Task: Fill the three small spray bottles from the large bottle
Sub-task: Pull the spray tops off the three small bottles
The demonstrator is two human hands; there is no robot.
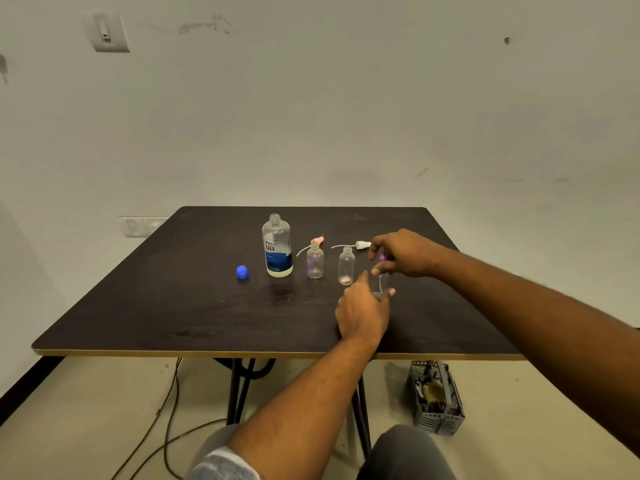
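Observation:
The large clear bottle [276, 247] with a blue label stands uncapped on the dark table [173, 306]; its blue cap [242, 272] lies to its left. Two small clear bottles [314, 261] [346, 265] stand open to its right. A pink spray head [317, 241] and a white spray head [362, 244] with tubes lie behind them. My left hand [363, 311] grips the third small bottle [380, 284] at its body. My right hand [403, 252] pinches its purple spray top [382, 258] from above.
A grey plastic basket [437, 398] with odds and ends stands on the floor under the table's right front. Cables [166, 420] trail across the floor at the left. The wall is close behind the table's far edge.

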